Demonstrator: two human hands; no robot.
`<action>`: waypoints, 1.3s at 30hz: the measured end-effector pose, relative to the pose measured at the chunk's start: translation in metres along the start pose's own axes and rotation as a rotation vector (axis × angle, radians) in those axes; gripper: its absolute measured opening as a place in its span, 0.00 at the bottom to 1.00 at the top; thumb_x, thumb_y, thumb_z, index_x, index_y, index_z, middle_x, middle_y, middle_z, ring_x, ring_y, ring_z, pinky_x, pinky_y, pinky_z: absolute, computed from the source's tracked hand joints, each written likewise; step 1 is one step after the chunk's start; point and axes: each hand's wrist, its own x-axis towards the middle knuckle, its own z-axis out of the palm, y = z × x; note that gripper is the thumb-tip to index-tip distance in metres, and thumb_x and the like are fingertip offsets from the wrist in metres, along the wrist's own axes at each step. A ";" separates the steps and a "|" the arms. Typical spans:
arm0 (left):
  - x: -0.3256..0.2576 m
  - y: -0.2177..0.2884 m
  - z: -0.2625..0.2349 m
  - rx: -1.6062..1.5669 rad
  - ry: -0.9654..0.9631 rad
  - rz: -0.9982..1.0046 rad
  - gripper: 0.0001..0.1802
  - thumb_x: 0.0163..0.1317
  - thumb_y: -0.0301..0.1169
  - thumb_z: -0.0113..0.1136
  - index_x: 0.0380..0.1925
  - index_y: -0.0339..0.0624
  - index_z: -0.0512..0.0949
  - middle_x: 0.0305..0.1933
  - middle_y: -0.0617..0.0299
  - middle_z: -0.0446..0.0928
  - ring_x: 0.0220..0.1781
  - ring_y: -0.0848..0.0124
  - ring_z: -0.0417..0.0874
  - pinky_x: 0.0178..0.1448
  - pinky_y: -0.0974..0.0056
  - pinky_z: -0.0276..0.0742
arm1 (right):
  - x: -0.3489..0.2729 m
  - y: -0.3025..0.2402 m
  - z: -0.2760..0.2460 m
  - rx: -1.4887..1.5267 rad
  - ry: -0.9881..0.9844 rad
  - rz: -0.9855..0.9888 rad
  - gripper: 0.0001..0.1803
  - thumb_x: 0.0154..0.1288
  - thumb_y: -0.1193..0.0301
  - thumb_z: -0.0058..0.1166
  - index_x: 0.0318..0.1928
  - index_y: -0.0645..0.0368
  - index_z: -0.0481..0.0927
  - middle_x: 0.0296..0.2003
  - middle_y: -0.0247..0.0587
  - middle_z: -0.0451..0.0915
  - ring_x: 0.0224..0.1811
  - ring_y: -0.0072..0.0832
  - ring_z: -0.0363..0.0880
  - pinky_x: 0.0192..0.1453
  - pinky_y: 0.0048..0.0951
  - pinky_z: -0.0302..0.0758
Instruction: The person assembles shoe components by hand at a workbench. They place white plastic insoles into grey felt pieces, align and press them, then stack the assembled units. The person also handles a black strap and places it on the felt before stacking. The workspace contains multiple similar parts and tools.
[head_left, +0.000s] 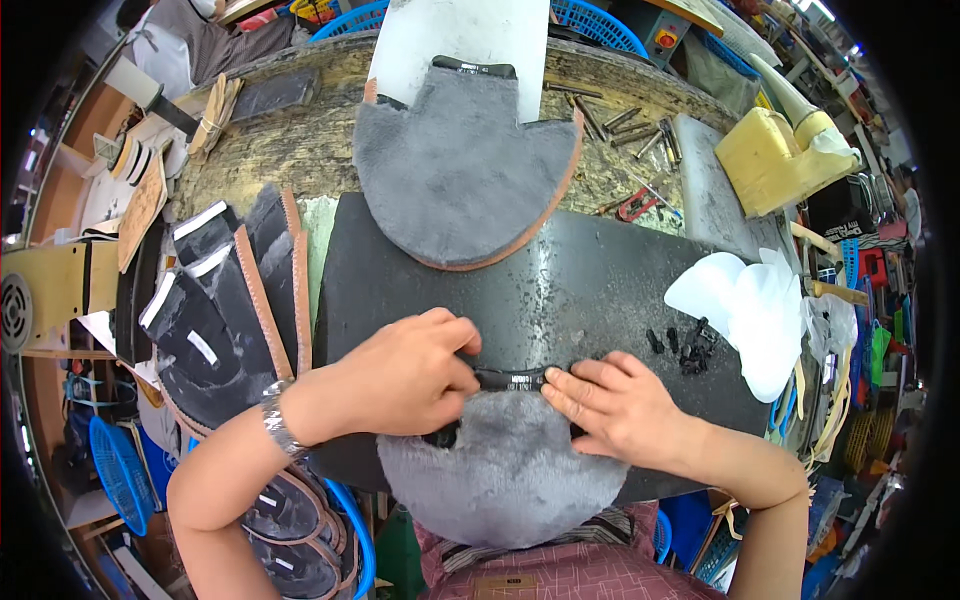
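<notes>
Low in the middle of the frame, a grey fleecy shoe-upper piece (505,480) lies on the near edge of a dark scuffed work mat (590,290) that covers the counter (300,150). At its top edge sits a narrow black strip (510,379), and both hands meet there. The left hand (405,375) is curled with its fingers pinched down on the strip's left end; a metal wristwatch (277,425) shows on that wrist. The right hand (610,408) lies nearly flat, its fingertips (556,385) pressing the strip's right end and the fleece beneath. Above them, in the upper middle, a second grey fleecy piece with a tan edge (460,175) rests half on the mat and half under a white sheet (465,35). Right of the hands, small black fittings (685,345) are scattered beside crumpled white paper (745,305). On the left, a fanned stack of black cut pieces with tan borders (225,300) lies just beside the mat. A yellow foam block (770,155) sits in the upper right.
</notes>
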 end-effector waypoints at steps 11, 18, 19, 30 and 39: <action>0.013 0.022 0.037 0.468 0.474 0.033 0.17 0.48 0.25 0.56 0.42 0.40 0.71 0.40 0.54 0.71 0.40 0.58 0.76 0.41 0.60 0.74 | -0.046 -0.027 0.004 0.000 0.311 0.152 0.34 0.46 0.71 0.59 0.59 0.43 0.70 0.56 0.44 0.71 0.30 0.28 0.73 0.39 0.32 0.69; 0.016 0.029 0.049 0.239 0.222 0.002 0.21 0.49 0.22 0.55 0.47 0.35 0.74 0.39 0.54 0.69 0.42 0.60 0.72 0.47 0.62 0.72 | -0.052 -0.086 0.032 0.204 0.410 0.120 0.23 0.45 0.78 0.52 0.46 0.51 0.80 0.54 0.50 0.73 0.21 0.24 0.70 0.27 0.23 0.71; 0.014 0.033 0.046 0.223 0.206 -0.044 0.21 0.50 0.22 0.56 0.48 0.35 0.74 0.39 0.54 0.69 0.42 0.60 0.72 0.47 0.62 0.72 | -0.050 -0.080 0.033 0.372 0.515 0.137 0.23 0.43 0.79 0.53 0.45 0.53 0.81 0.54 0.50 0.73 0.23 0.27 0.72 0.28 0.24 0.72; -0.010 0.060 0.095 0.232 0.309 -0.090 0.42 0.51 0.47 0.61 0.61 0.33 0.60 0.65 0.38 0.57 0.68 0.46 0.55 0.68 0.49 0.54 | -0.067 -0.078 0.049 0.091 0.191 0.178 0.31 0.42 0.67 0.62 0.52 0.58 0.74 0.59 0.54 0.66 0.54 0.55 0.67 0.56 0.55 0.65; -0.056 0.017 0.050 0.030 0.702 -0.068 0.30 0.55 0.38 0.59 0.57 0.39 0.67 0.64 0.47 0.61 0.68 0.52 0.58 0.69 0.52 0.54 | -0.012 -0.111 0.044 -0.046 0.374 -0.139 0.20 0.51 0.68 0.58 0.48 0.49 0.78 0.49 0.48 0.75 0.54 0.45 0.72 0.55 0.47 0.70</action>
